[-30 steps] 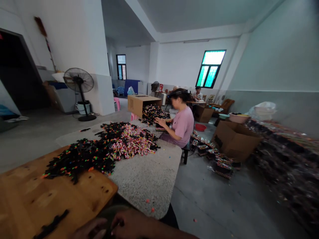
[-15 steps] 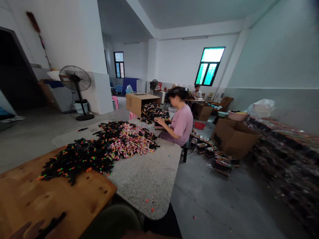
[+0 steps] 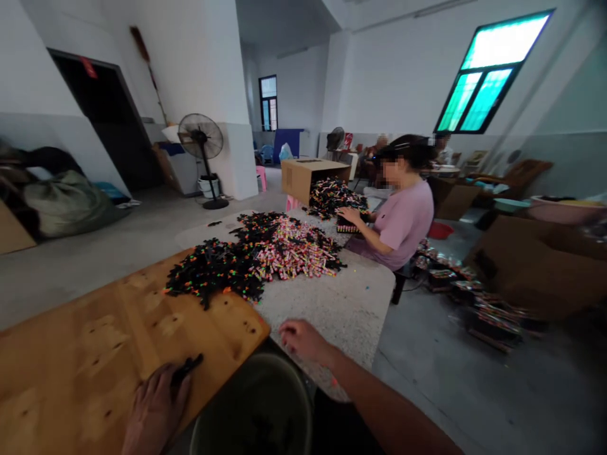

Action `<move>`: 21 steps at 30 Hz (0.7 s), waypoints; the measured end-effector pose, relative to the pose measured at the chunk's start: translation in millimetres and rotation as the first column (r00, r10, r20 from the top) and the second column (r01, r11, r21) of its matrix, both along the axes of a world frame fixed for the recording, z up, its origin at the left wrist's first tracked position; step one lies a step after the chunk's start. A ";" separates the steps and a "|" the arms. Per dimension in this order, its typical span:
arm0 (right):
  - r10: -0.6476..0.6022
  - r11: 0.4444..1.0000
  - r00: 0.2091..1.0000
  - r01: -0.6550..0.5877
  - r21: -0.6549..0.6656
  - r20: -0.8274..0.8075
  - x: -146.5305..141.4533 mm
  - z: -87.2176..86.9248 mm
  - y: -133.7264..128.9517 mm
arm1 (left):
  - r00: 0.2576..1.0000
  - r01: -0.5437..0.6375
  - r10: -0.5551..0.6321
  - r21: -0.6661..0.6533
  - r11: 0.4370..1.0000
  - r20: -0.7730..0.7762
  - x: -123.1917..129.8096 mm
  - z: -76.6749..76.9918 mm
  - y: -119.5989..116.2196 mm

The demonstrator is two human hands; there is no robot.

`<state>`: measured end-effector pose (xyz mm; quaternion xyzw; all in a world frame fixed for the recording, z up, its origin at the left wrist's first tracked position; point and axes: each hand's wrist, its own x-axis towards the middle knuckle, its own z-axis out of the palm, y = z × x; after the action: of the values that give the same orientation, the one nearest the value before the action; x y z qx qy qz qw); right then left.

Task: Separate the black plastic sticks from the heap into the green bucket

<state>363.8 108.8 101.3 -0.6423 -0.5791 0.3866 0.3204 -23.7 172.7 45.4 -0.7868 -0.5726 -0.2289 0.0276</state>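
Note:
My left hand (image 3: 156,401) rests on the wooden board (image 3: 109,328), its fingers wrapped round a small black piece (image 3: 188,370). Over the near edge of the speckled stone table (image 3: 332,303) is my right hand (image 3: 303,338), fingers curled; whether anything is between them is too small to tell. Beyond both hands lies a heap of black pieces with orange and green tips (image 3: 213,268), and beside it a heap of pink and yellow pieces (image 3: 298,249). A round dark tub (image 3: 303,417) stands below the table edge, between my hands, with dark shapes inside.
A person in a pink shirt (image 3: 408,218) sits at the table's far right, hands at a black block (image 3: 348,224). Before them an open cardboard box (image 3: 296,183) spills black pieces. Bundles (image 3: 496,322) and another carton (image 3: 526,265) are on the floor at right.
The view has swung left and down. My right hand has come into view over the table edge, and my left hand with its black piece now shows more fully.

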 end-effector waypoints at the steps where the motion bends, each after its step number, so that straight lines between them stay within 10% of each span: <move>1: -0.112 0.994 0.987 0.113 -0.001 0.113 12.2 4.4 18.4 | 1.000 -0.005 0.006 0.000 1.000 0.011 0.1 -2.5 -1.0; 10: -0.365 0.925 0.831 0.375 0.063 0.419 65.1 23.6 152.7 | 0.995 -0.047 0.047 -0.002 0.999 0.089 3.3 -5.5 -8.4; 21: -0.317 0.924 0.702 0.379 0.041 0.638 42.2 -1.3 193.5 | 0.993 -0.036 0.029 0.066 0.997 0.113 8.1 -4.8 -11.2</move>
<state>406.0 302.3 100.0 -0.8462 -0.5021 0.1063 0.1432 -15.6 161.5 40.6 -0.7619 -0.5778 -0.2915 0.0259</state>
